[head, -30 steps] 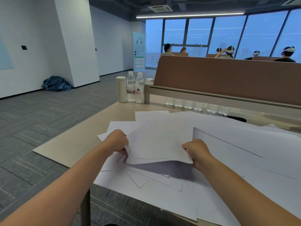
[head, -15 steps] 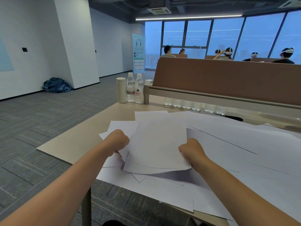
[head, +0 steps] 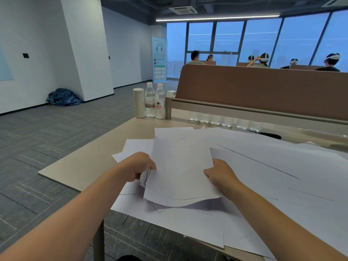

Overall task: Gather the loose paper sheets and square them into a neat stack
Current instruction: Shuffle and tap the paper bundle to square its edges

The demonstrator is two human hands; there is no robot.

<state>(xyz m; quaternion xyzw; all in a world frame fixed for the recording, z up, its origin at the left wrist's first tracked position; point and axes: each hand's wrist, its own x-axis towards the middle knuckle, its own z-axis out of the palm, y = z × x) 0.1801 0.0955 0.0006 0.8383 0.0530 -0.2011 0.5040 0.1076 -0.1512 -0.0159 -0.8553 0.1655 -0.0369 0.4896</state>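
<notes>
A bundle of white paper sheets (head: 180, 170) is lifted a little above the desk, its near edge sagging. My left hand (head: 138, 165) grips the bundle's left edge and my right hand (head: 219, 173) grips its right edge. Under and around the bundle lie several loose white sheets (head: 273, 185), spread over the desk, overlapping at odd angles. Some loose sheets hang over the desk's near edge.
The beige desk (head: 84, 166) ends at a left edge with grey carpet beyond. At its back left stand a white flask (head: 139, 103) and two water bottles (head: 155, 102). A brown divider panel (head: 263, 87) runs along the back, with people seated behind it.
Both hands have drawn closer together and the held bundle has turned from wide to more upright, its far edge tipping up. The view has shifted slightly.
</notes>
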